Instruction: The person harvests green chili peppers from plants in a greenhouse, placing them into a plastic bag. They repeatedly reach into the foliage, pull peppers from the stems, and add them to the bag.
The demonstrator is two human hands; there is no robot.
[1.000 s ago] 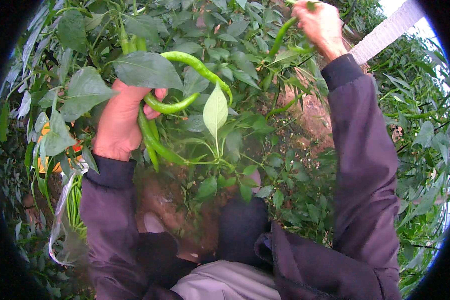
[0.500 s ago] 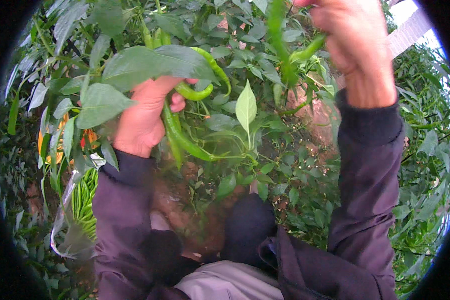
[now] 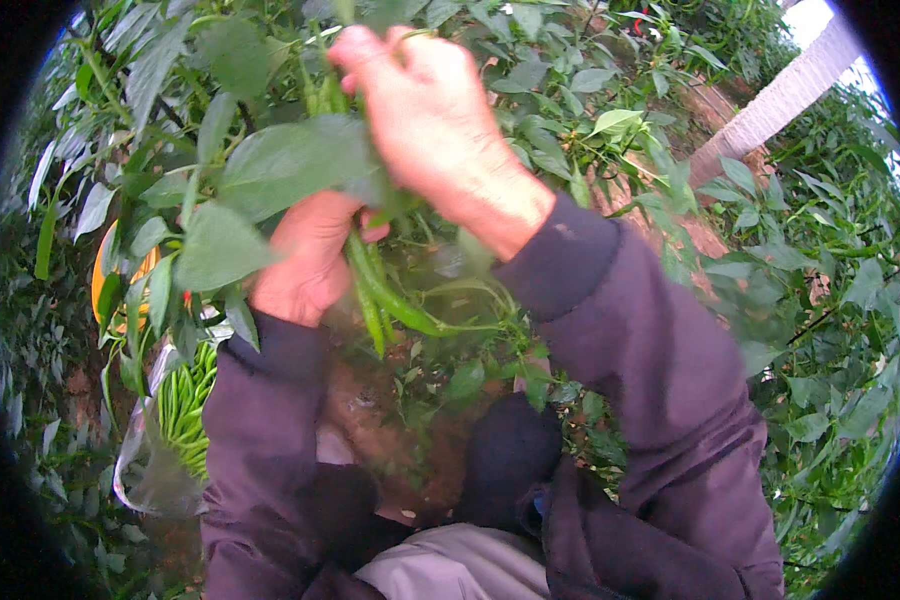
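My left hand (image 3: 310,255) is closed around a bunch of long green chili peppers (image 3: 385,295) that hang down from its fist. Broad leaves of the pepper plant (image 3: 280,165) cover the top of that hand. My right hand (image 3: 430,115) is just above and in front of the left one, fingers curled shut around green stems and peppers at the top of the bunch. Both forearms wear dark purple sleeves (image 3: 650,370).
A clear plastic bag (image 3: 170,440) holding several picked green chilies hangs at my lower left. Dense pepper plants (image 3: 820,330) stand all around. Bare brown soil (image 3: 390,430) shows below my hands. A pale strap (image 3: 770,100) runs across the upper right.
My right hand has come down and left from the upper right with a pepper, and now meets my left hand's bunch. The view has moved closer to both hands.
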